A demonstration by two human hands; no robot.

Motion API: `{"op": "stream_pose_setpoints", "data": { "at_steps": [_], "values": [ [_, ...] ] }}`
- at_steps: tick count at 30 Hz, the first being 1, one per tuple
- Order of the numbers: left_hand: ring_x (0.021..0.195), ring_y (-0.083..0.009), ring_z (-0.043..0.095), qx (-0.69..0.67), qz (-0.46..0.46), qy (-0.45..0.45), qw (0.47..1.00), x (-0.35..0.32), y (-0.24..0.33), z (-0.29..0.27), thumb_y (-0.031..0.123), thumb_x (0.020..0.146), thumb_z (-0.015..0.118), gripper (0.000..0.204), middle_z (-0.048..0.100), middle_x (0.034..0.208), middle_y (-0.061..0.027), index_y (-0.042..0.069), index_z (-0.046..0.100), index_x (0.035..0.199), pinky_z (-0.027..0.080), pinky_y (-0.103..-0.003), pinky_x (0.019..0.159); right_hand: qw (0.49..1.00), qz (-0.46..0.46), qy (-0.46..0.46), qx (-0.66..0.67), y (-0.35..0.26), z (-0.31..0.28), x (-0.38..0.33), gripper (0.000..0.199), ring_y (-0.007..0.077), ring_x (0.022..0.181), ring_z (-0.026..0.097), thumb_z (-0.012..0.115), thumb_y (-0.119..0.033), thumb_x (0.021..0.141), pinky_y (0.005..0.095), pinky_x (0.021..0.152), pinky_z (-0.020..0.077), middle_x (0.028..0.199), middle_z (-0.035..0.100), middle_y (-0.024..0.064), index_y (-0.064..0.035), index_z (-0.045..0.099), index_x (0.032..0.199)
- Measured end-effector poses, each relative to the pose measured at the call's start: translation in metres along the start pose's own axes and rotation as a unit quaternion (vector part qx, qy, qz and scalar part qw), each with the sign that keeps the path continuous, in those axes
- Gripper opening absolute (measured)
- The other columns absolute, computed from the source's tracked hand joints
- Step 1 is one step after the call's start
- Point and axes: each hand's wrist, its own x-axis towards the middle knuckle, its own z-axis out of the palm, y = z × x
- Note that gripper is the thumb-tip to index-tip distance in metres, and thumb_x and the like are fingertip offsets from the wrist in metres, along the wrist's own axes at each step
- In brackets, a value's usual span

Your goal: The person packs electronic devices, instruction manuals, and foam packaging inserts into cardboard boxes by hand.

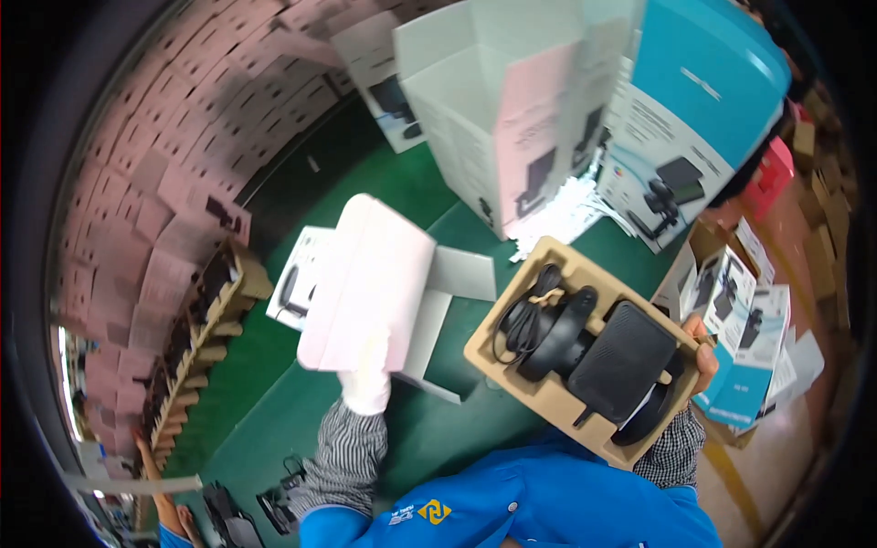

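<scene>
Green worktop (260, 429) beneath brown tray (548, 402), pinkish boxes (128, 265) left, tan floor (772, 457) right.

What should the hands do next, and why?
Perhaps bring the tray closer to the pink box and line them up. The right hand holds the tray, with a black gadget and cable in it. The left hand holds the box, whose flaps stick out toward the tray.
</scene>
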Motion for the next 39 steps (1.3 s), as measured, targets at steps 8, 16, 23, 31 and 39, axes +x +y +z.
{"op": "stream_pose_setpoints", "data": {
  "at_steps": [8,16,23,31,39],
  "values": [
    [0.120,-0.0288,0.039,0.154,-0.121,-0.208,0.958,-0.044,0.008,0.015,0.017,0.088,0.049,0.054,0.033,0.134,-0.0194,-0.001,0.026,0.133,0.032,-0.036,0.100,0.995,0.041,-0.020,-0.086,0.021,-0.052,-0.007,0.031,0.0131,0.053,0.041,0.054,-0.036,0.067,0.0226,0.052,0.0359,0.064,0.052,0.0084,-0.0097,0.038,0.069],
    [0.122,-0.0303,0.036,0.145,-0.059,-0.148,0.977,-0.056,0.020,0.023,0.023,0.089,0.048,0.058,0.029,0.136,-0.0207,-0.002,0.021,0.134,0.029,-0.036,0.102,0.984,0.110,-0.049,-0.131,0.039,-0.040,-0.034,0.032,0.0110,0.053,0.037,0.051,-0.039,0.069,0.0222,0.050,0.0326,0.061,0.046,0.0038,-0.0101,0.038,0.069],
    [0.125,-0.0296,0.032,0.098,-0.095,-0.178,0.975,-0.079,0.039,-0.011,0.027,0.088,0.051,0.064,0.027,0.137,-0.0198,-0.001,0.018,0.135,0.028,-0.035,0.103,0.970,0.092,-0.054,-0.220,0.043,0.001,-0.044,0.033,0.0085,0.055,0.035,0.047,-0.042,0.072,0.0213,0.051,0.0302,0.060,0.041,-0.0008,-0.0106,0.039,0.067],
    [0.125,-0.0299,0.032,0.078,-0.108,-0.199,0.971,-0.065,0.038,-0.047,0.034,0.089,0.048,0.066,0.027,0.137,-0.0202,-0.001,0.017,0.135,0.027,-0.036,0.103,0.981,0.102,-0.025,-0.161,0.080,0.045,-0.047,0.032,0.0085,0.057,0.034,0.044,-0.042,0.074,0.0211,0.053,0.0292,0.062,0.040,-0.0015,-0.0110,0.040,0.067],
    [0.124,-0.0309,0.034,0.086,-0.100,-0.194,0.972,-0.033,0.030,-0.065,0.038,0.091,0.043,0.063,0.028,0.136,-0.0212,-0.001,0.017,0.135,0.028,-0.036,0.103,0.972,0.079,0.015,-0.221,0.122,0.064,-0.022,0.032,0.0102,0.062,0.036,0.042,-0.041,0.078,0.0220,0.057,0.0305,0.064,0.042,-0.0004,-0.0099,0.042,0.069]
  ]
}}
